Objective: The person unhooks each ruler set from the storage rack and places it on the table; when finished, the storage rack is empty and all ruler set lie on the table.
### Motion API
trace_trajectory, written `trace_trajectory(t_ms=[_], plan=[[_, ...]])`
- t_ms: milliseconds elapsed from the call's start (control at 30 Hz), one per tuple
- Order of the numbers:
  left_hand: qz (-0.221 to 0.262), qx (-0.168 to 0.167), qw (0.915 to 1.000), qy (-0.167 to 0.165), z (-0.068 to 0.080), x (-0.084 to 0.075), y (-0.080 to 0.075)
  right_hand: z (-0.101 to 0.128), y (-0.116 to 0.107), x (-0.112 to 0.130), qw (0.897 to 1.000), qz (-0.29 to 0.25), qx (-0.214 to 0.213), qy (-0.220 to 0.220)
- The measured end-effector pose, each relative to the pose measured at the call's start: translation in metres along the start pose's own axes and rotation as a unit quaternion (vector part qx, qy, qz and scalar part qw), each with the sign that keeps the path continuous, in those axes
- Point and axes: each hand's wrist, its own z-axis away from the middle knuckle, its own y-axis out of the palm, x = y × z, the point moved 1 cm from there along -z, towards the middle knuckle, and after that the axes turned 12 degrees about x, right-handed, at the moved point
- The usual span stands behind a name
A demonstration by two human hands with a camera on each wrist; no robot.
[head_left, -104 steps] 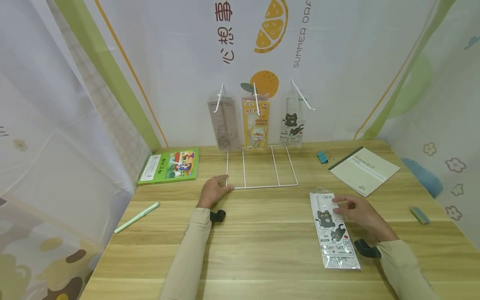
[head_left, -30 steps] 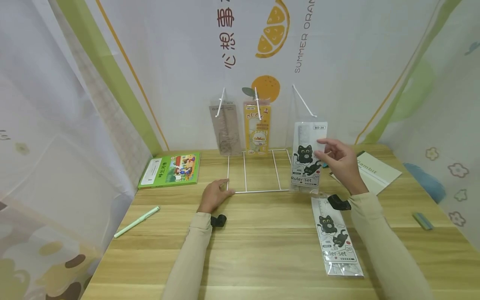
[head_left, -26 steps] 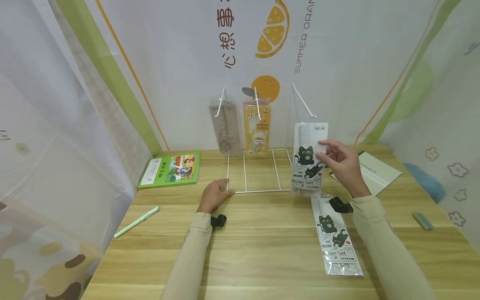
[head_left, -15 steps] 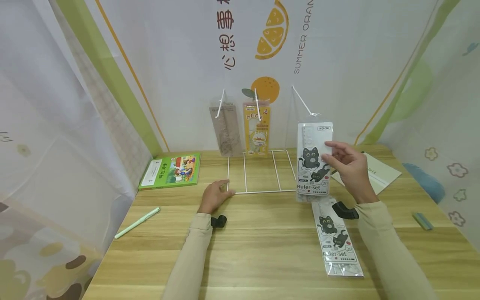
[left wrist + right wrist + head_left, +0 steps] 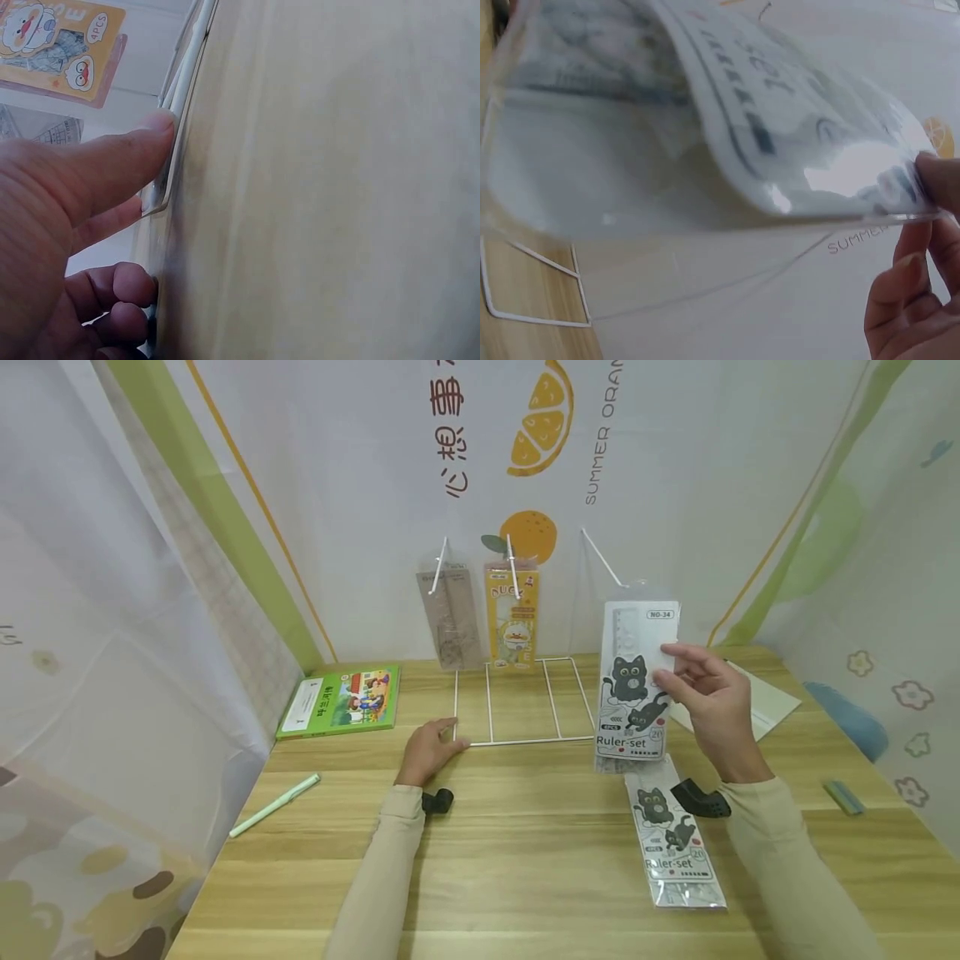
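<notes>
A white wire display rack [image 5: 525, 742] stands on the table, with three hooks reaching forward. At its front left corner my left hand [image 5: 429, 752] grips the base wire between thumb and fingers. My right hand [image 5: 708, 706] pinches the right edge of a ruler set [image 5: 637, 677], a clear pack with black cats, upright in the air. Its top lies right at the tip of the right hook [image 5: 603, 560]. Below it, a second cat ruler set [image 5: 675, 835] lies flat on the table. A brown pack [image 5: 450, 618] and a yellow duck pack [image 5: 512, 618] hang on the other hooks.
At the left lie a green picture book [image 5: 341, 702] and a pale green pen [image 5: 275, 806]. A notebook [image 5: 765, 702] is partly hidden behind my right hand. A small blue-green block [image 5: 843, 797] lies near the right edge. A printed curtain [image 5: 375, 527] closes off the back.
My right hand has gone from the ruler set on the table to the one on the right hook, drawing it forward and right to the hook's tip. My left hand stays put.
</notes>
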Motion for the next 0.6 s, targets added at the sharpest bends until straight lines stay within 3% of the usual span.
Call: trace_trajectory(t_ms=[233, 300, 600], plan=[[-0.001, 0.002, 1.0000, 0.000, -0.001, 0.002, 0.000, 0.030, 0.003, -0.009, 0.995, 0.051, 0.002, 0.080], [-0.004, 0.001, 1.0000, 0.001, -0.002, 0.003, 0.000, 0.039, 0.002, -0.014, 0.991, 0.080, 0.010, 0.111], [-0.003, 0.002, 1.0000, 0.001, -0.001, 0.002, 0.001, 0.077, 0.006, -0.044, 0.959, 0.091, 0.047, 0.266]])
